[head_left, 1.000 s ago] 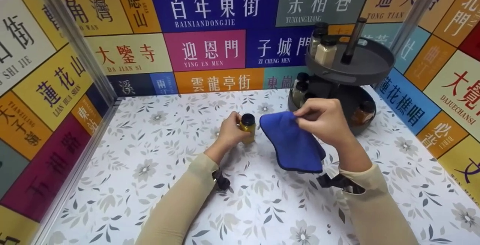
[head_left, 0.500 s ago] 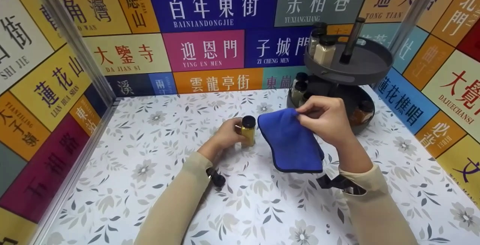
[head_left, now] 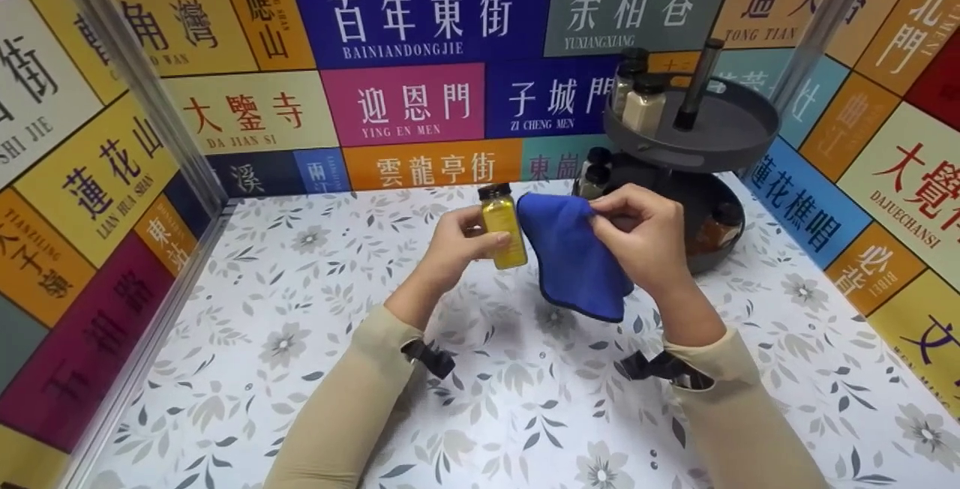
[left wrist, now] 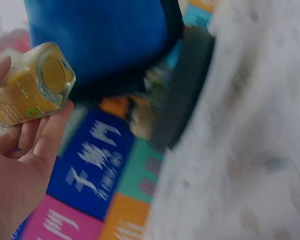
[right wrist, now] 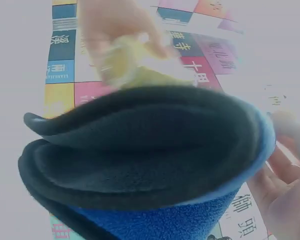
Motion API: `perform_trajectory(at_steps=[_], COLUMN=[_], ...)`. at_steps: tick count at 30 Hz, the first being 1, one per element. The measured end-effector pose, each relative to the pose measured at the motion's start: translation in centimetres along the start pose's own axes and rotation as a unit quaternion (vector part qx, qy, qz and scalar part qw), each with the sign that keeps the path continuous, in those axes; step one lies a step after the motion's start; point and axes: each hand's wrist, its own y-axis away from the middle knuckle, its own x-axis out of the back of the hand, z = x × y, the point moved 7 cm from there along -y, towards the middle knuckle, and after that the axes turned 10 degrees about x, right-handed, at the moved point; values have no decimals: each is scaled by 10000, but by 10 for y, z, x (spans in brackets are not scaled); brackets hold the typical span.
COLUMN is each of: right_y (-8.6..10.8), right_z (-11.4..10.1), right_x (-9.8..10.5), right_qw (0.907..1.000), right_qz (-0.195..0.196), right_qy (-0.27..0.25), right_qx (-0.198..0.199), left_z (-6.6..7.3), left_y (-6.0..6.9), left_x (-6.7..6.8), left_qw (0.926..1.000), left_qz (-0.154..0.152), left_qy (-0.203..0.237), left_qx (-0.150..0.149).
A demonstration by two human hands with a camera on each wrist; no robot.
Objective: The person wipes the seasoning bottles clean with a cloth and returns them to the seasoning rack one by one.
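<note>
My left hand [head_left: 454, 245] grips a small glass jar [head_left: 501, 228] of yellow powder with a black lid, thumb across its front. The jar tilts slightly and is held above the table. In the left wrist view the jar's [left wrist: 35, 87] clear base faces the camera and its label shows. My right hand [head_left: 645, 238] pinches a blue cloth [head_left: 574, 256] with dark edging at its upper corner, and the cloth hangs down just right of the jar. Seen from the right wrist, the folded cloth [right wrist: 140, 145] covers much of the view.
A dark grey two-tier round rack [head_left: 697, 136] stands at the back right. Its upper tier bears pale jars [head_left: 643, 108]; the lower one holds a reddish-brown jar [head_left: 721, 226] and other dark-lidded jars. A flower-patterned cloth [head_left: 285, 399] covers the table, with sign-printed walls around.
My left hand has lifted the jar off the table and tilted it. My right hand has moved slightly left and up with the cloth, closer to the jar.
</note>
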Motion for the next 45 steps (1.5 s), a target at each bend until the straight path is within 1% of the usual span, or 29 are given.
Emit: perform_trajectory(at_steps=[2, 4, 8, 11, 13, 15, 18, 23, 26, 28, 31, 34, 36, 39, 42, 45], right_y=[1, 2, 8, 13, 17, 20, 23, 27, 27, 28, 27, 26, 24, 22, 23, 23], right_z=[-2, -3, -7, -9, -8, -5, 0, 10, 15, 17, 17, 14, 12, 9, 7, 5], right_x=[-4, -8, -19, -28, -33, -39, -45, -54, -56, -56, -51, -45, -40, -34, -30, -28], right_qw=[9998, 9992, 9975, 9968, 9973, 9984, 9989, 9927, 9872, 9847, 9844, 9874, 9898, 9922, 9911, 9888], right_qz=[85, 160, 340, 393, 312, 97, -326, -1063, -1295, -1292, -1053, -573, -222, 291, 801, 1103], right_qy=[-86, -108, 6, 17, 38, 84, 230, 390, 477, 587, 667, 553, 401, 83, -402, -717], right_qx=[171, 344, 612, 696, 665, 543, 253, -406, -803, -1009, -1242, -1366, -1351, -1210, -980, -699], left_z=[10, 16, 20, 22, 23, 24, 27, 30, 31, 31, 30, 28, 26, 22, 21, 22], left_y=[7, 12, 19, 22, 24, 25, 25, 24, 25, 26, 27, 27, 26, 25, 24, 24], left_x=[-9, -19, -34, -37, -36, -32, -26, -20, -20, -21, -24, -27, -29, -31, -33, -34], left_qw=[9998, 9991, 9974, 9966, 9970, 9976, 9982, 9981, 9978, 9973, 9957, 9937, 9928, 9923, 9913, 9893], left_qz=[-186, -390, -687, -722, -631, -503, -311, -121, -83, -62, -47, -95, -124, -171, -164, -108], left_qy=[108, 120, -200, -356, -390, -374, -353, -307, -339, -410, -605, -820, -935, -1035, -1146, -1300], left_qx=[-43, -72, -120, -181, -236, -289, -385, -515, -557, -607, -703, -757, -741, -655, -624, -656])
